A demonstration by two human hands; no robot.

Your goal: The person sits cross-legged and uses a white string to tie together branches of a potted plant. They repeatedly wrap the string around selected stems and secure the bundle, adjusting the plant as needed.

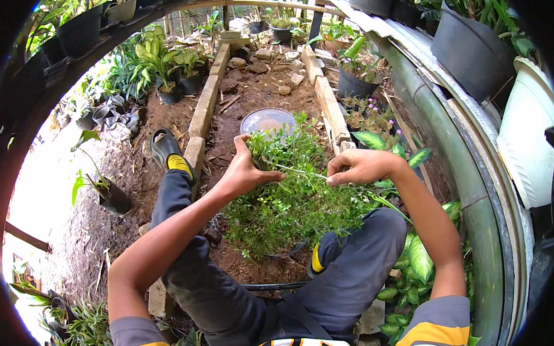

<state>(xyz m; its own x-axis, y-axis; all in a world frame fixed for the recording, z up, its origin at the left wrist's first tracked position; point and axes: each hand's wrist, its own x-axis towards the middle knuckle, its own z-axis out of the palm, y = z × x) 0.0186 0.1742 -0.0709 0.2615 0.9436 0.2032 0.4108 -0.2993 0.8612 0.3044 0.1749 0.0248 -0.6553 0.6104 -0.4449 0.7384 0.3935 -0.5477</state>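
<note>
A bushy small-leaved green shrub [298,207] stands between my legs. Across its upper part runs a thin pale strand [300,170], apparently wire or string. My right hand [359,168] pinches the strand's right end between thumb and fingertips. At the shrub's upper left is my left hand [249,169], its thumb stretched over the leaves and its index finger raised. Leaves hide its other fingers, so whether it grips a stem is unclear. Below the foliage, part of a dark curved rim [291,251] shows. Just beyond the shrub lies a round dish-like disc [268,121] on the soil.
Pale block edging [202,112] borders the soil strip on the left, with another block row [325,98] on the right. Thick green bamboo [465,169] curves along the right, below potted plants [471,51]. A small black plant bag [113,197] sits left.
</note>
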